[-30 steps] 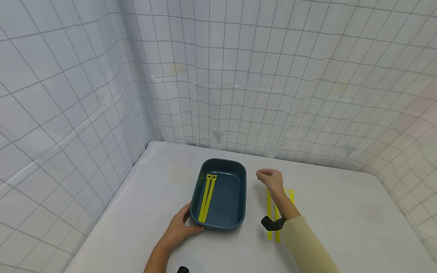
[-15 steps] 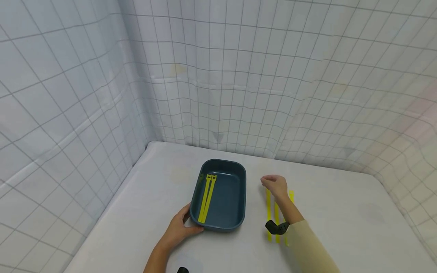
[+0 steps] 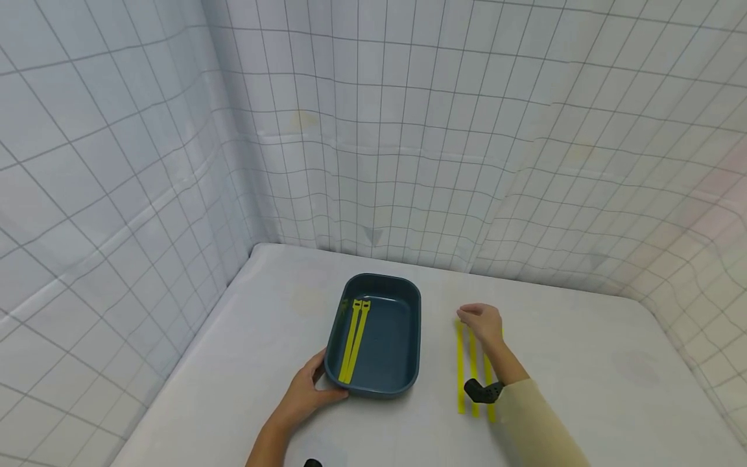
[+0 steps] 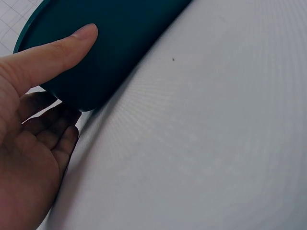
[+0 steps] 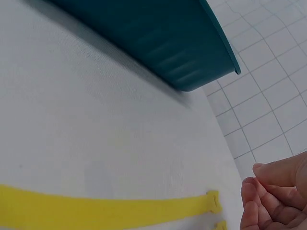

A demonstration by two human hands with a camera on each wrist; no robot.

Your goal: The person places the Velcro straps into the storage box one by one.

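Note:
A dark teal tray [image 3: 388, 344] stands on the white table. My left hand [image 3: 303, 392] grips its near left corner, the thumb [image 4: 72, 48] along the near wall and the other fingers round the corner. Inside the tray, two yellow hook-and-loop cable ties [image 3: 360, 340] lie side by side, slotted heads at the far end. To the right, three more yellow cable ties [image 3: 460, 370] lie roughly parallel on the table. My right hand [image 3: 483, 320] hovers at their far ends, fingers loosely bent and thumb near the index finger, holding nothing. In the right wrist view, a tie's slotted head [image 5: 213, 201] is just beside the fingertips.
White cloth with a grid pattern [image 3: 373, 130] hangs behind the table and at both sides. The table's far edge runs just behind the tray. A black wrist device [image 3: 483, 391] on the right wrist passes over the ties.
My right hand has moved right and slightly nearer, from beside the tray to the heads of the ties on the table. The left hand and the tray have stayed in place.

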